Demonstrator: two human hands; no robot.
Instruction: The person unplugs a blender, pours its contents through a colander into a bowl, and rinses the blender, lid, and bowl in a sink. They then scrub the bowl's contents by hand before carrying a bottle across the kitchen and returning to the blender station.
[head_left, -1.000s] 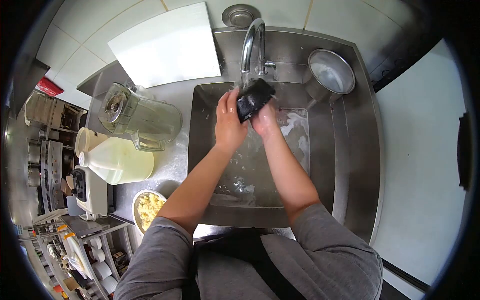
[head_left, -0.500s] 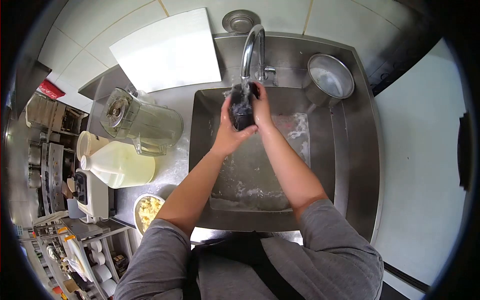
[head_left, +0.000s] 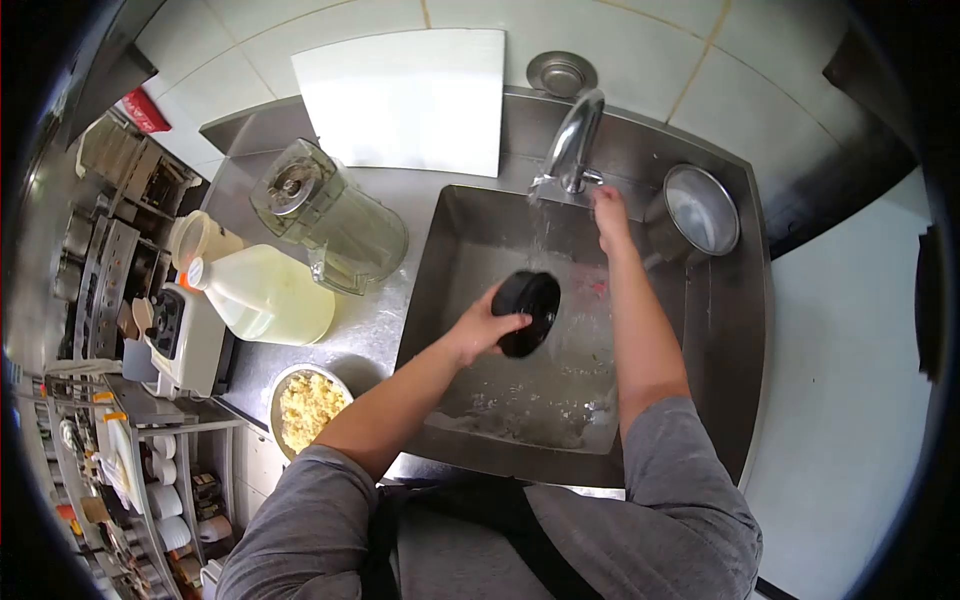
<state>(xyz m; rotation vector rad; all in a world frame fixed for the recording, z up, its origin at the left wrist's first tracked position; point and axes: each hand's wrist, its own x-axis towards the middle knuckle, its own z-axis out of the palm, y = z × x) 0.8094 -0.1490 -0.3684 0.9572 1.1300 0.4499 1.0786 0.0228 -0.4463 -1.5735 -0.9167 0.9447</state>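
Black round lid (head_left: pixel 527 313) sits over the steel sink (head_left: pixel 470 250), the biggest thing in play, gripped at its left edge by the left hand (head_left: pixel 483 328), fingers curled shut around the rim. Water runs from the faucet (head_left: pixel 572 150) and falls just beside the lid into the wet basin. Right hand (head_left: pixel 608 215) is up at the tap's base; whether it grips the handle or only touches it, I cannot tell. A metal pot (head_left: pixel 700 208) stands on the sink's right rim. On the counter to the left: a blender jar (head_left: pixel 330 220), a milky jug (head_left: pixel 265 295) and a bowl of crumbly food (head_left: pixel 305 408). Risk, I'd say: one-handed hold, wet and soapy lid, so it could slip and clatter into the basin.
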